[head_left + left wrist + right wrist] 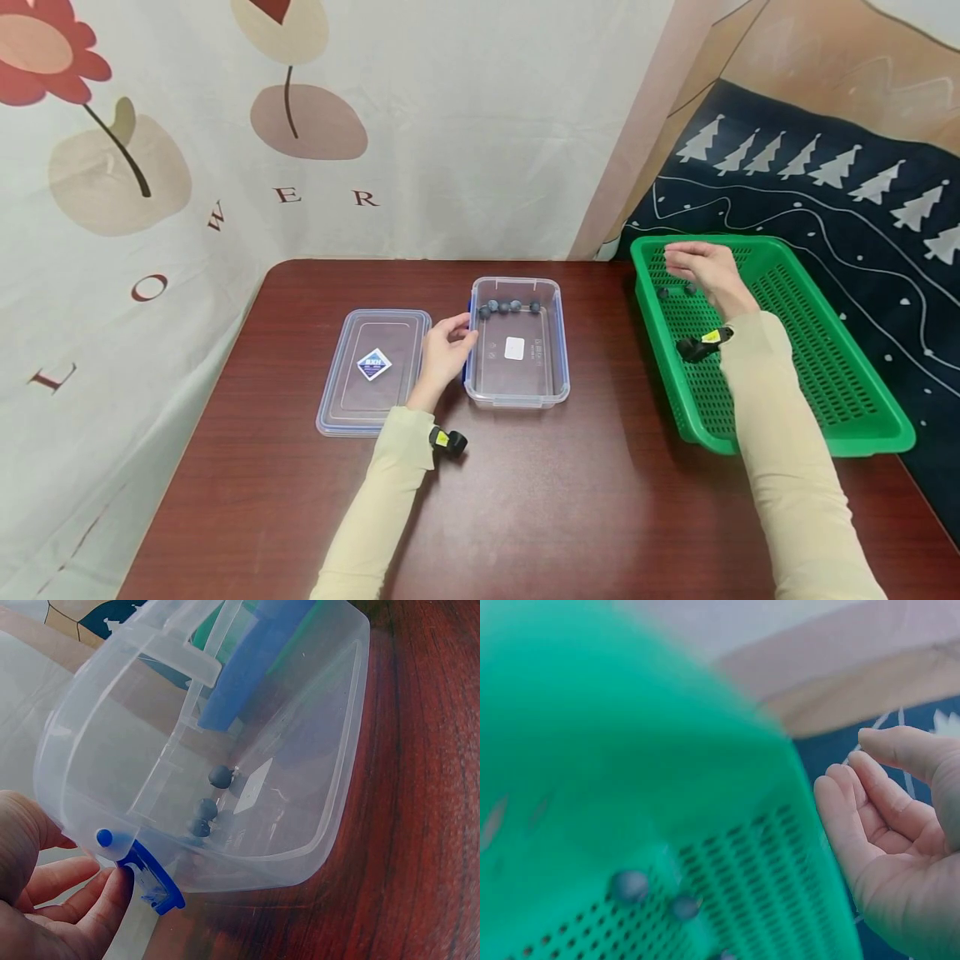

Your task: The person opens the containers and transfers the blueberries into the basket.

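A clear plastic box (517,379) with blue side latches stands on the table, several blueberries (504,307) along its far end. At its left side, my left hand (444,354) touches the box, fingertips at a blue latch (154,877) in the left wrist view. Over the far left part of a green basket (825,367), my right hand (705,271) hovers with loosely bent fingers. The right wrist view shows nothing between thumb and fingers. Below it in the basket lie blueberries (630,886).
Left of the box lies its clear lid (360,392) with a blue and white label, partly behind my left hand. The brown table (540,500) backs onto a flower-print cloth (480,167). A dark cloth with white trees (862,217) is beyond the basket.
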### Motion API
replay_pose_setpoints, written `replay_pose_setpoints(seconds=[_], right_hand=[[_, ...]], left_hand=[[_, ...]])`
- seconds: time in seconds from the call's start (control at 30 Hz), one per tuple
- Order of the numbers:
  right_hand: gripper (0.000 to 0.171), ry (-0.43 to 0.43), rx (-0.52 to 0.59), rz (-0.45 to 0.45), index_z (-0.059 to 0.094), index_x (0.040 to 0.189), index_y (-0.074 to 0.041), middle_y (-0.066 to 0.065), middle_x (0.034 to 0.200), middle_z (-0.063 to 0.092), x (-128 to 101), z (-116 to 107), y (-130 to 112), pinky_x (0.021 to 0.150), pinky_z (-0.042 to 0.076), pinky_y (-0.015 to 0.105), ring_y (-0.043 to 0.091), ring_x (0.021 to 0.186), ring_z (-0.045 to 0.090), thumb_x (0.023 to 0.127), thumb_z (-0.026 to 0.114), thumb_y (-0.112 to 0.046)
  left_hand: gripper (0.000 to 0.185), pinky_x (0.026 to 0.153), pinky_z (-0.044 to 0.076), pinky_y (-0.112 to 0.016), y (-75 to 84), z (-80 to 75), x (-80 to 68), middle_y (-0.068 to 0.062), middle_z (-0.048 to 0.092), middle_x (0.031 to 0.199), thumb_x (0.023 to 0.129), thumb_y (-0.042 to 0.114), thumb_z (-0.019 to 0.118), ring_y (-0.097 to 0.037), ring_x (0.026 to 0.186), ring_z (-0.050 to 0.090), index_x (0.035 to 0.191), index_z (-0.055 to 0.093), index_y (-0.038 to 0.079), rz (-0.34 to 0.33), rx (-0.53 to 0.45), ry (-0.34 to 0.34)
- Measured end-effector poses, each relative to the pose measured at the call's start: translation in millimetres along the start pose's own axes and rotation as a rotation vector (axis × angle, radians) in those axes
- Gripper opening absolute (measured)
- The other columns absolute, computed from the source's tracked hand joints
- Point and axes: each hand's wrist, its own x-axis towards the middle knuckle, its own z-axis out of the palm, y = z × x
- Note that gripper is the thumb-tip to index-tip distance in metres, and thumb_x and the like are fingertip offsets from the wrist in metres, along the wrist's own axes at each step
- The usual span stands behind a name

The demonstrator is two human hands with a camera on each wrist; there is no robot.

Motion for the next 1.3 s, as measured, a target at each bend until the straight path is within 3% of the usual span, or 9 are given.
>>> replay_pose_setpoints(seconds=[0.13,0.3,0.6,1.07,1.3], right_hand=[[0.02,-0.012,0.066,-0.052,0.065,0.106,0.001,-0.006,0.081,0.067,-1,14,-13,0.077,0.056,0.02,0.006,0.076,0.066,0.087,0.063,-0.005],[0.009,-0.036,0.085,-0.101,0.072,0.091,-0.008,-0.002,0.085,0.068,-1,35,-25,0.076,0.057,0.022,0.01,0.077,0.067,0.086,0.065,-0.004],[0.017,-0.096,0.077,-0.123,0.067,0.102,0.0,0.0,0.087,0.067,2,75,-38,0.076,0.056,0.02,0.01,0.079,0.065,0.086,0.066,-0.006],[0.022,-0.164,0.1,-0.104,0.064,0.106,0.007,0.008,0.089,0.067,8,138,-27,0.075,0.058,0.025,0.015,0.078,0.066,0.086,0.064,-0.002],[0.035,-0.232,0.017,-0.08,0.057,0.116,0.012,0.008,0.091,0.067,8,167,-20,0.088,0.053,0.035,0.018,0.084,0.067,0.087,0.065,-0.006]], left_hand=[[0.031,0.08,0.057,-0.033,-0.3,-0.6,-0.1,-0.025,0.062,0.103,0.082,-0.003,0.065,-0.033,0.09,0.064,0.112,0.062,-0.01,-0.002,0.01,-0.004],[0.031,0.078,0.058,-0.032,0.0,-0.6,-0.2,-0.025,0.061,0.102,0.081,-0.004,0.065,-0.035,0.09,0.064,0.111,0.062,-0.011,0.008,-0.002,-0.001],[0.031,0.079,0.058,-0.033,-0.8,-0.2,0.3,-0.025,0.061,0.101,0.081,-0.004,0.065,-0.034,0.089,0.064,0.111,0.062,-0.011,0.009,-0.001,0.001],[0.031,0.078,0.058,-0.032,-0.7,-0.5,-0.1,-0.026,0.062,0.101,0.08,-0.004,0.064,-0.035,0.089,0.064,0.11,0.062,-0.012,0.016,-0.005,0.004],[0.031,0.079,0.058,-0.032,-0.7,-0.5,0.3,-0.025,0.062,0.1,0.081,-0.004,0.065,-0.034,0.089,0.064,0.111,0.062,-0.011,0.009,0.015,0.004]])
